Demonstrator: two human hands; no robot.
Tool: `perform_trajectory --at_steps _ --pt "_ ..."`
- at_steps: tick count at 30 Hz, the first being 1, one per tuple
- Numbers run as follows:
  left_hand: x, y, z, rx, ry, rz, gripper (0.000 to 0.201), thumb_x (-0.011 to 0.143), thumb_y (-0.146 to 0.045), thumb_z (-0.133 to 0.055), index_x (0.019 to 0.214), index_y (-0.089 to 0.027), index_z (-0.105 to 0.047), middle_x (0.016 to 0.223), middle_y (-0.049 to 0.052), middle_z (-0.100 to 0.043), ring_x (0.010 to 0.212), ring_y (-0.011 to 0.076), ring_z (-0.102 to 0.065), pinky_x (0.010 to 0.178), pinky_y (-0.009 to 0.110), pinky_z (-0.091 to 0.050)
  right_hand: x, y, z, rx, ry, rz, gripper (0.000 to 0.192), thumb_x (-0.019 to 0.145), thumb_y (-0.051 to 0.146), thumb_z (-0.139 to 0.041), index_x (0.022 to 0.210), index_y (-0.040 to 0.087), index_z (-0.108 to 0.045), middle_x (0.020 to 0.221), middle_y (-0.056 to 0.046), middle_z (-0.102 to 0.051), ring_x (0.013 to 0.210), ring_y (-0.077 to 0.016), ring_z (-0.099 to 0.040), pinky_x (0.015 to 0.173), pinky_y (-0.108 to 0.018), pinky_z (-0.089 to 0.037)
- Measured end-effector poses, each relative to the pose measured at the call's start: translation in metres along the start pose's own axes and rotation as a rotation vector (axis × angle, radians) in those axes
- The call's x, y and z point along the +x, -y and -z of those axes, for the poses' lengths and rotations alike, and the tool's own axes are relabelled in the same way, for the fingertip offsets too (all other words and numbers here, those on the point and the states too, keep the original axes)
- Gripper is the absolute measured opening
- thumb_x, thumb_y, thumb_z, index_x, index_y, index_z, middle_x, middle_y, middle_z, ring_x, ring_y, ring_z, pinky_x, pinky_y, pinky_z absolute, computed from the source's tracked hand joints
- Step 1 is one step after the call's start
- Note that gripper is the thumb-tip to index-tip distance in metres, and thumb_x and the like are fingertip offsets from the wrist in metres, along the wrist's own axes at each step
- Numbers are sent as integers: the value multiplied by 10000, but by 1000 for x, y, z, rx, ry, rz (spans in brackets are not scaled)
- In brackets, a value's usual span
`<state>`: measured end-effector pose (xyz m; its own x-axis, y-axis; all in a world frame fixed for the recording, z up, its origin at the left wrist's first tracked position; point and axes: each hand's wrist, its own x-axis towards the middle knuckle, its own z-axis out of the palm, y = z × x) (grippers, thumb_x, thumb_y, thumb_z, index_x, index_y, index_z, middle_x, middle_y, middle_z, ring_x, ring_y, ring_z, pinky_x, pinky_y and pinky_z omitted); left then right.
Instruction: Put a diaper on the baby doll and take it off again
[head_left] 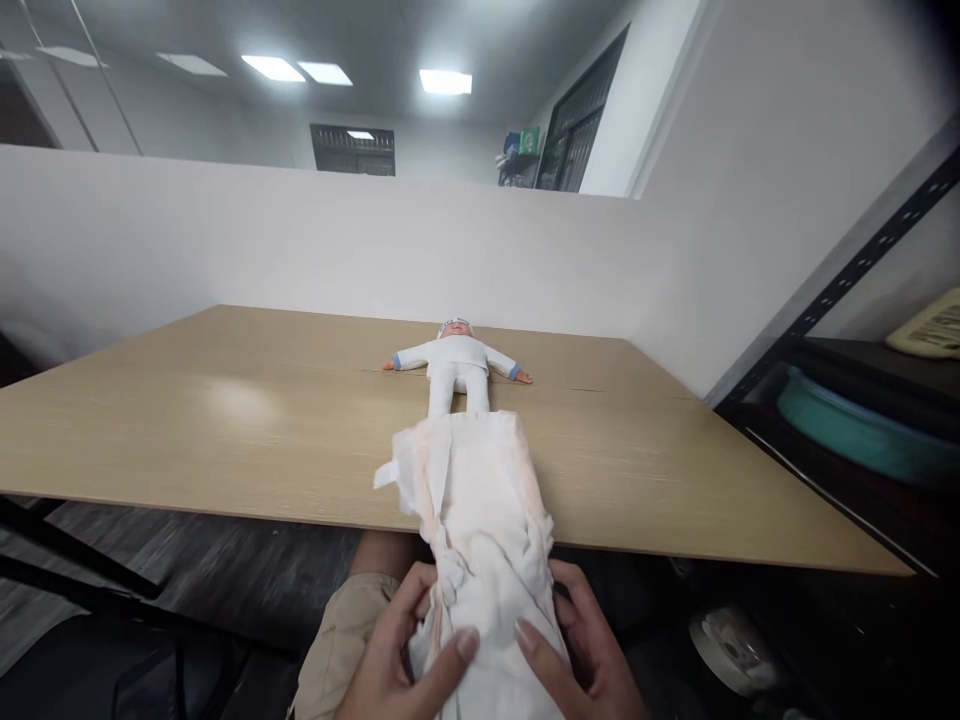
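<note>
**At the table's near edge: both hands on the diaper**

Below the table (225,430) edge, my left hand (394,650) and right hand (581,650) clasp the diaper (469,480) from either side. Its far end lies on the table, touching the doll's (457,365) feet.

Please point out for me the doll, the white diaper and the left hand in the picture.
doll (458,361): head view, on its white-clothed torso.
white diaper (469,470): head view, on the upper part that lies on the table.
left hand (394,655): head view, on the back of the hand, which grips the diaper's lower end.
</note>
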<state>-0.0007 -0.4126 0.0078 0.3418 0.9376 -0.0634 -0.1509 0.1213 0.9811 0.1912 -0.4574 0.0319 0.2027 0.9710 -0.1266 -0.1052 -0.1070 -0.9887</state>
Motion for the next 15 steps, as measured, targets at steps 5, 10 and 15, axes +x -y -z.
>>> perform_trajectory --at_steps 5,10,15 --pt "37 21 12 -28 14 28 508 916 -626 -783 1175 -197 -701 1226 97 -767 1161 293 -708 992 329 -570 34 -19 -14 24 15 76 572 915 660 -792 1294 261 -638 1207 -125 -788 1092 -318 -757 1013 -458 -601" --pt "47 57 17 -117 7 117 566 849 -687 -817 1114 -200 -704 1175 85 -782 1146 311 -712 990 357 -571 48 -57 0 -150 8 61 550 940 686 -742 1213 215 -660 1001 -113 -801 959 -324 -768 833 -404 -625" --pt "45 76 10 -203 -12 145 579 804 -687 -859 1057 -195 -685 1073 92 -784 1043 284 -722 915 342 -568 57 -74 24 -596 -226 332 489 977 603 -701 1268 211 -669 1000 -101 -753 855 -267 -706 771 -379 -601"
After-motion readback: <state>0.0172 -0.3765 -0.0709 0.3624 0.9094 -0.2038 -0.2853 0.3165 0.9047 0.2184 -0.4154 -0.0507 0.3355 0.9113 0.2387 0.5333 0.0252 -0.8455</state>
